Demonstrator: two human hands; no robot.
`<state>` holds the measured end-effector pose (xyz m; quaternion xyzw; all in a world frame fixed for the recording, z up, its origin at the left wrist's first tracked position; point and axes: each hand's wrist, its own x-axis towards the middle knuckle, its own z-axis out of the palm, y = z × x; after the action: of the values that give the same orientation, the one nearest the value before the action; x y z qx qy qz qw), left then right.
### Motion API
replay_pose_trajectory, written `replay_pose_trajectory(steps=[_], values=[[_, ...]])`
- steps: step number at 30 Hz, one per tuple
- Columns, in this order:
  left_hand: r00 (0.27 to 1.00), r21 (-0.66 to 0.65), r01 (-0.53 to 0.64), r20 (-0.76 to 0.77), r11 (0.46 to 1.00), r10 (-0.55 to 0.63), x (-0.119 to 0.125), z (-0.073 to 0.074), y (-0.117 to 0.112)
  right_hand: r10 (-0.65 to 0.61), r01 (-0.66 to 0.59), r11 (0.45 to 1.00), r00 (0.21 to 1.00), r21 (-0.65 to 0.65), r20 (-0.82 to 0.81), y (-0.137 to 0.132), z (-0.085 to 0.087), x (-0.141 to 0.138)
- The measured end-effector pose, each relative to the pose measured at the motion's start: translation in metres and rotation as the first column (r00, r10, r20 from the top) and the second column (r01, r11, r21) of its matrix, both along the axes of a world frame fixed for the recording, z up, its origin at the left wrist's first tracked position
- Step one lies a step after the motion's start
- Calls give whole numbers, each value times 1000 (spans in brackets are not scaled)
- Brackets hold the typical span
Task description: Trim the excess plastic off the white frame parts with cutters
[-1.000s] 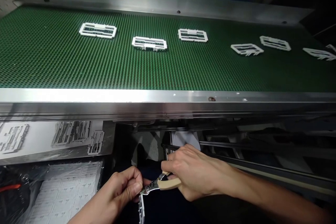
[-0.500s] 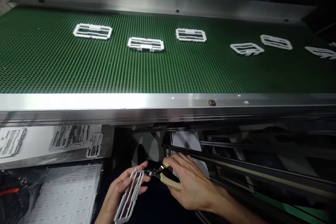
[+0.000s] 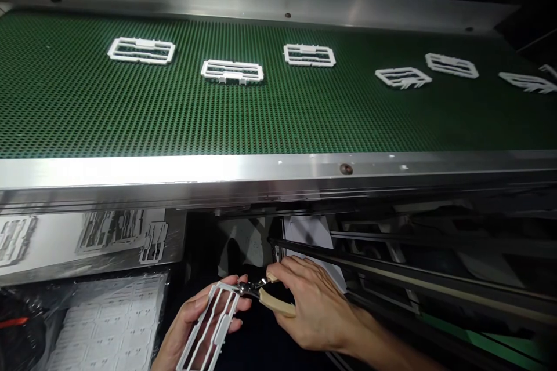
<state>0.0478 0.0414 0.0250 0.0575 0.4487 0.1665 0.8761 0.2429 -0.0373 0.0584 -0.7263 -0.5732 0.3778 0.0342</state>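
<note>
- Green perforated conveyor belt (image 3: pixel 261 110) runs between steel rails, with white plastic frames (image 3: pixel 232 71) spaced along its far edge.
- Below the near rail, the left hand (image 3: pixel 198 324) grasps a white rectangular slotted plastic frame (image 3: pixel 209 330).
- The right hand (image 3: pixel 311 307) grips beige-handled nippers (image 3: pixel 265 295), their tips touching the frame's top corner.

White frame (image 3: pixel 209 327), beige-handled cutters (image 3: pixel 265 297), green perforated belt (image 3: pixel 130 110) — silver rail (image 3: pixel 174 171)

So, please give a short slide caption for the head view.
Left hand holds a white plastic frame while right hand applies cutters below the green conveyor.
</note>
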Motion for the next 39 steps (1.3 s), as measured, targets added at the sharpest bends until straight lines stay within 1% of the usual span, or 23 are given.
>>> replay_pose_trajectory(steps=[7,9,11,14,17,19,21,23,27,30,34,39], values=[[997,-65,75,5,995,-75,-7,-6,4,16,-15,999,1000,42,-22,-4,-3,2],[997,-74,77,24,994,-75,-9,-6,4,8,-6,999,999,53,-34,-2,-5,3],[998,-80,48,46,996,-45,-9,-5,4,-12,15,998,998,59,-60,0,-7,4],[997,-112,-49,46,993,55,-7,-3,4,-63,68,997,992,47,-114,3,-7,2],[992,-120,-121,4,985,122,-4,-2,3,-161,162,987,968,-13,-194,3,-3,-5],[991,-80,-133,-7,988,133,-2,-3,2,-237,221,971,932,-90,-273,1,0,-14],[990,-18,-142,0,990,142,1,-5,-1,-298,258,952,901,-163,-314,-3,2,-25],[987,39,-159,-16,986,160,3,-6,-3,-333,287,939,897,-192,-289,-6,2,-35],[963,118,-233,-113,965,246,6,-7,-5,-367,338,927,906,-161,-210,-11,1,-46],[951,117,-261,-138,958,276,5,-9,-5,-378,350,922,905,-164,-195,-14,-1,-49],[949,112,-269,-140,957,283,2,-11,-4,-363,325,925,909,-194,-206,-15,-2,-52],[939,114,-290,-159,950,305,2,-9,-3,-368,339,921,919,-191,-144,-15,-2,-57]])
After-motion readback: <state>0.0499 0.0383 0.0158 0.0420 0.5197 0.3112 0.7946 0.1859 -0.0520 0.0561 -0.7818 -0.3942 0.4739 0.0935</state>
